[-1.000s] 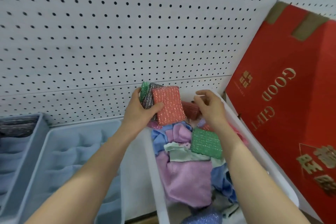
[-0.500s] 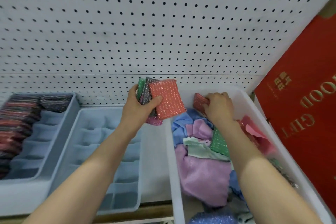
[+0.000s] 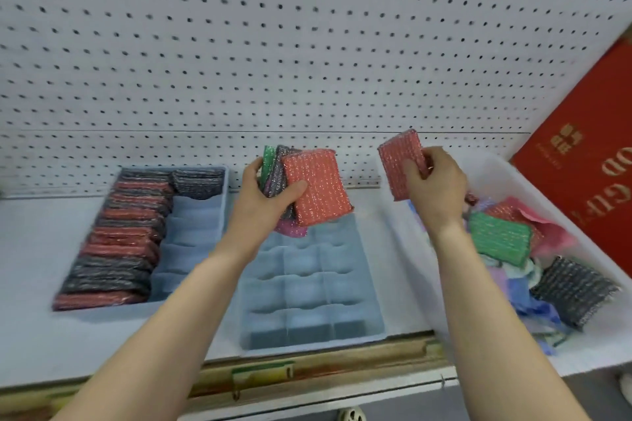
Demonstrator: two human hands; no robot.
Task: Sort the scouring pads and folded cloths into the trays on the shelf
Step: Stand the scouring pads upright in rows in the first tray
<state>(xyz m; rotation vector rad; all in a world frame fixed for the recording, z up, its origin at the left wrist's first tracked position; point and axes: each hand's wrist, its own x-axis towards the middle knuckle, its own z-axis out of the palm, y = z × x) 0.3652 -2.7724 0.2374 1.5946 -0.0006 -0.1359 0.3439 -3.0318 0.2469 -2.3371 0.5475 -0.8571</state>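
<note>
My left hand (image 3: 265, 200) grips a fanned stack of scouring pads (image 3: 316, 186), a red one in front with grey, green and pink behind, held above the middle blue divider tray (image 3: 307, 340). My right hand (image 3: 436, 186) holds a single red scouring pad (image 3: 398, 161) lifted over the left end of the white bin (image 3: 533, 181). In the bin lie a green pad (image 3: 497, 237), a dark grey pad (image 3: 574, 289) and crumpled pink, blue and pale green cloths. The left blue tray (image 3: 201, 225) has one column packed with red and dark pads.
A white pegboard wall (image 3: 307, 44) backs the shelf. A red gift box (image 3: 588, 161) leans at the right behind the bin. The shelf's front edge (image 3: 307, 372) carries a price rail below the trays.
My right hand has pulled a red pad out of the bin and raised it. The view has swung left and down, bringing both blue trays into sight. The left hand keeps its stack.
</note>
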